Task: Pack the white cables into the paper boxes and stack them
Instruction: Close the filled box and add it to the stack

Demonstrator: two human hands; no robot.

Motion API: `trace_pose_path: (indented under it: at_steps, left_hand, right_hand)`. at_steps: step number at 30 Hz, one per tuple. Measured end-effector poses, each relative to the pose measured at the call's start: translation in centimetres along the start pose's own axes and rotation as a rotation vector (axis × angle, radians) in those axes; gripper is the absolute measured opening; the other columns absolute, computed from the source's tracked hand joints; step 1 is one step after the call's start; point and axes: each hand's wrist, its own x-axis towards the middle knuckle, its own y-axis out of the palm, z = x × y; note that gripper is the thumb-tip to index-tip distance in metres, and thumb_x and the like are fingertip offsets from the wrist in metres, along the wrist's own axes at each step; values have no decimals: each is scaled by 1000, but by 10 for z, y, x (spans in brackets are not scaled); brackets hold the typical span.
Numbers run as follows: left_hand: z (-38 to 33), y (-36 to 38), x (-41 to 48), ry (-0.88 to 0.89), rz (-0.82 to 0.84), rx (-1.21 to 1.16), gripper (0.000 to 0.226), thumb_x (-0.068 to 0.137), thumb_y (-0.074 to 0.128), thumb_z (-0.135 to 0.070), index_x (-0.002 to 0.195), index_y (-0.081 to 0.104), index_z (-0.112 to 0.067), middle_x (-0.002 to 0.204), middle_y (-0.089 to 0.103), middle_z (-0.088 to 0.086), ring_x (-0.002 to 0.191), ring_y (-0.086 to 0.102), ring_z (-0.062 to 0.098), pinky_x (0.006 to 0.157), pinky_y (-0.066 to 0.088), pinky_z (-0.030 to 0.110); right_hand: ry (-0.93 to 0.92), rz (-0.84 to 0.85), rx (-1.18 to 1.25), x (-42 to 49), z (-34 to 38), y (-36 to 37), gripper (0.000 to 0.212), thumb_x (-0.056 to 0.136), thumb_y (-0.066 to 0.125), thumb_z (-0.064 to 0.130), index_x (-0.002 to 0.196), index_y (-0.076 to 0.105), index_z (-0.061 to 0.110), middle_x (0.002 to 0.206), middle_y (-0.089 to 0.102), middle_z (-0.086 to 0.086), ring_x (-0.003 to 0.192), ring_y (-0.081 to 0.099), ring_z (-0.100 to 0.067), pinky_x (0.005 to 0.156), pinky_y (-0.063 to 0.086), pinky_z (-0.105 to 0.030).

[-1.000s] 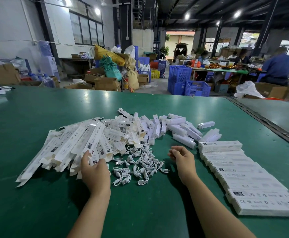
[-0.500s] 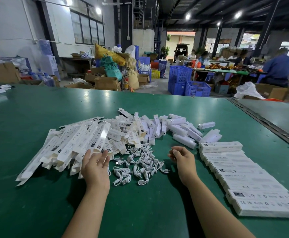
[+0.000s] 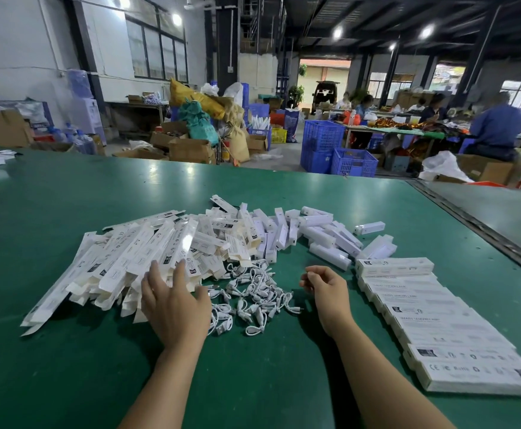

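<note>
A heap of flat, unfolded white paper boxes point(image 3: 123, 261) lies on the green table point(image 3: 67, 366) at the left. My left hand point(image 3: 175, 305) rests on the near edge of that heap with its fingers spread and straight. A tangle of short white cables point(image 3: 253, 295) lies between my hands. My right hand point(image 3: 327, 289) hovers to the right of the cables, fingers loosely curled and holding nothing. A row of packed boxes point(image 3: 439, 323) runs along the right. Several small assembled boxes point(image 3: 321, 233) lie behind the cables.
A seam point(image 3: 482, 227) divides this table from another surface at the right. Beyond the far edge stand blue crates point(image 3: 336, 150), cardboard cartons and sacks. People sit at a distant table at the back right.
My left hand has spread its fingers and slid slightly forward onto the flat boxes. My right hand has stayed in place.
</note>
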Motion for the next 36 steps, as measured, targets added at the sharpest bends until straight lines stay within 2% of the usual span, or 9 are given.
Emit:
trace_pose_path:
  at_steps: [4, 11, 16, 20, 23, 26, 28, 32, 36]
  left_hand:
    - [1, 9, 0, -43, 171, 240, 62, 94, 56, -48, 151, 35, -35, 166, -2, 12, 152, -4, 33, 121, 7, 54]
    - [-9, 1, 45, 180, 204, 457, 75, 95, 55, -43, 157, 17, -25, 165, 8, 19, 151, 9, 38, 122, 8, 51]
    - [-10, -8, 76, 174, 385, 647, 73, 96, 54, -35, 156, 15, -22, 142, 51, 14, 135, 39, 34, 119, 24, 45]
    - [-14, -11, 73, 171, 362, 630, 57, 97, 53, -27, 148, 29, -20, 122, 63, 12, 119, 46, 29, 99, 37, 39]
    - [-19, -14, 64, 143, 324, 473, 39, 98, 53, -24, 136, 46, -17, 101, 66, 8, 93, 54, 25, 82, 44, 35]
    - [-29, -15, 48, 83, 214, 107, 28, 100, 53, -19, 126, 60, -13, 72, 59, -3, 56, 52, 13, 48, 35, 24]
    - [-38, -15, 31, 24, 198, -184, 30, 99, 54, -14, 128, 62, -10, 74, 59, -4, 54, 56, 10, 39, 34, 21]
    - [-48, -9, -14, -60, 365, -626, 36, 100, 54, -9, 136, 57, -13, 98, 70, 9, 60, 68, 5, 40, 44, 15]
    - [-54, -3, -56, 142, 420, -659, 36, 97, 59, -6, 128, 64, -24, 91, 73, 4, 56, 59, -4, 48, 43, 12]
  right_hand:
    - [-8, -12, -63, -2, 3, 1, 15, 95, 56, 7, 89, 68, 13, 74, 72, -3, 69, 68, -15, 76, 55, -35]
    - [-26, -18, -130, -6, 6, 3, 17, 93, 56, 7, 86, 68, 16, 70, 73, 0, 66, 68, -11, 70, 55, -33]
    - [-32, -11, -174, -5, 5, 4, 17, 91, 56, 8, 85, 69, 18, 69, 73, 2, 70, 68, -17, 70, 56, -38]
    - [-36, -8, -183, -6, 5, 3, 18, 91, 56, 8, 84, 69, 20, 71, 74, 3, 72, 71, -17, 71, 57, -37]
    - [-33, -8, -180, -6, 6, 2, 18, 91, 56, 8, 84, 69, 19, 73, 74, 1, 73, 71, -18, 75, 59, -39]
    - [-34, -7, -177, -7, 7, 2, 18, 91, 56, 8, 85, 69, 19, 73, 73, 1, 74, 71, -19, 76, 59, -40]
    - [-37, 4, -197, -10, 8, 3, 19, 90, 57, 9, 84, 69, 21, 72, 73, 2, 72, 71, -15, 75, 59, -39]
    - [-62, 48, -214, -17, 10, 4, 13, 93, 62, 26, 84, 70, 21, 72, 73, 3, 66, 67, -9, 76, 57, -37]
    - [-56, 140, -106, -27, 17, 5, 39, 95, 52, 51, 99, 68, 16, 83, 73, -7, 67, 68, -17, 72, 58, -37]
